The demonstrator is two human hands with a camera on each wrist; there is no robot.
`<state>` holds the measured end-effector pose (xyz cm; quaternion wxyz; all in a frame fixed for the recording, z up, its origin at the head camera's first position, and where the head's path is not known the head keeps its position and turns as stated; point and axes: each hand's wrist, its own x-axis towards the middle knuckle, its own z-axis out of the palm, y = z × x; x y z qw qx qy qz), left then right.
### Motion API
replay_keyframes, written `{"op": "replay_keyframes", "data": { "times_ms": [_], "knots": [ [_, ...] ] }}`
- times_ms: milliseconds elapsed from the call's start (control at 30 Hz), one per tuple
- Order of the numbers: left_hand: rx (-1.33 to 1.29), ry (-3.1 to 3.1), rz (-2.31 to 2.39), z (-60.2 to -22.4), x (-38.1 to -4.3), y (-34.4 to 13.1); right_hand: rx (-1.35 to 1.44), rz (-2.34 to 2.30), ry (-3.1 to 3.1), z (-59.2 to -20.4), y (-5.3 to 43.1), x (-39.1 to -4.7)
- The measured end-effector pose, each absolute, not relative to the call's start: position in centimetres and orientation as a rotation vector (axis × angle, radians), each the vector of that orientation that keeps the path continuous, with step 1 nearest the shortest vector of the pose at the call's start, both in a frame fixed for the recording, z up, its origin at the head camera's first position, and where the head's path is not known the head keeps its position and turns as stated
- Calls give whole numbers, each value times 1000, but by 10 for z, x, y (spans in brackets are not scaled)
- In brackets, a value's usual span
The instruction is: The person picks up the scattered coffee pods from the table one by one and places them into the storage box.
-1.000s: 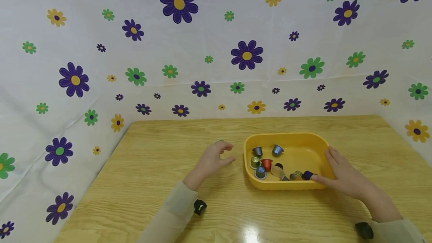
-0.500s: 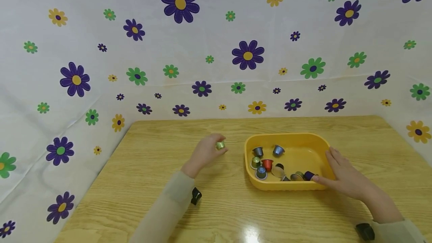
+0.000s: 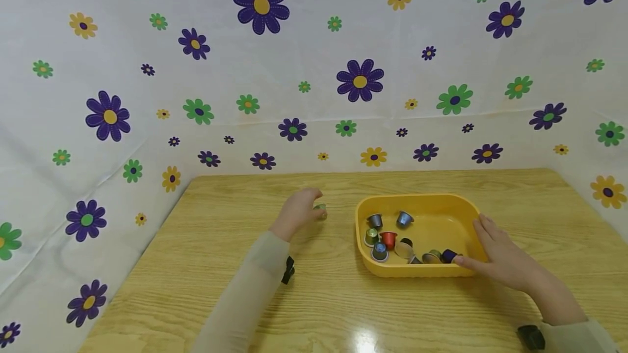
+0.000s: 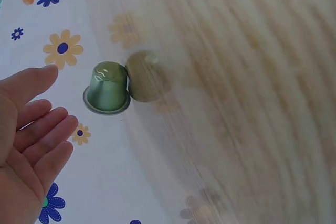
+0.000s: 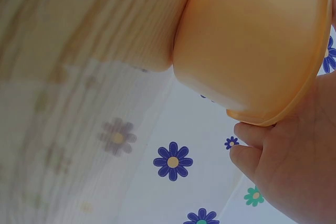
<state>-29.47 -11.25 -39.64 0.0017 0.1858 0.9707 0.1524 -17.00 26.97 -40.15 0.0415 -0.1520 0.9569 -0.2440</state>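
My left hand (image 3: pixel 294 214) is low over the table, to the left of a yellow tray (image 3: pixel 417 269). Near its thumb and fingers a light green coffee capsule (image 3: pixel 321 210) lies on its side on the wood. In the left wrist view the green capsule (image 4: pixel 107 90) stands apart from the loosely bent fingers (image 4: pixel 44 140), its narrow end toward the tray. My right hand (image 3: pixel 510 260) holds the tray's near right corner, thumb over the front rim and fingers along the outside of the right end. The right wrist view shows fingertips right at the tray's rim (image 5: pixel 278 111).
Several capsules lie in the tray, mostly toward its left and front, among them a red capsule (image 3: pixel 388 239), a blue capsule (image 3: pixel 404 218) and a dark purple capsule (image 3: pixel 449 255). Behind the wooden table (image 3: pixel 235 200) hangs a white flowered cloth (image 3: pixel 314 70).
My left hand moved a little left and away, carrying the green capsule, then set it on the table and loosened its fingers. The right hand and tray stayed put.
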Motion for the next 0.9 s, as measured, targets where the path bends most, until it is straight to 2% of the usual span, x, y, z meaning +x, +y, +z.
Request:
{"op": "replay_keyframes", "data": {
  "times_ms": [900],
  "knots": [
    [557,2839,376,-409,-306,-105,-486,-778,2920,-403,272,-171]
  ]
}}
